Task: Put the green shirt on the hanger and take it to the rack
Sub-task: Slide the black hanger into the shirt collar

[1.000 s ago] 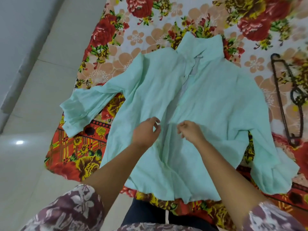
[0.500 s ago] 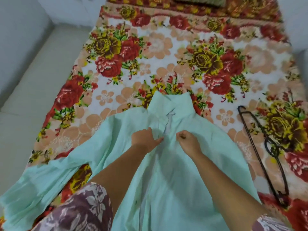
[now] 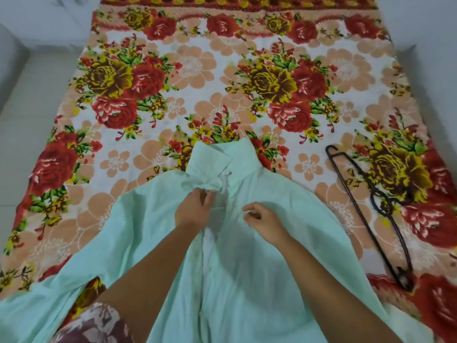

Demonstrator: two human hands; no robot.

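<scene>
The pale green shirt (image 3: 272, 256) lies front-up on the floral bedspread, collar pointing away from me and sleeves spread to both sides. My left hand (image 3: 193, 210) grips a bunched fold of the left front panel just below the collar. My right hand (image 3: 262, 219) pinches the right front edge beside the placket, a little lower. The dark wire hanger (image 3: 366, 206) lies flat on the bedspread to the right of the shirt, apart from both hands.
The floral bedspread (image 3: 222, 82) covers the bed ahead of me. Pale tiled floor (image 3: 32, 115) runs along the left side and a light wall stands at the right. No rack is in view.
My view has tilted up the bed. Both hands have moved up the shirt front from the middle to just under the collar, and the left panel is now bunched in my left hand.
</scene>
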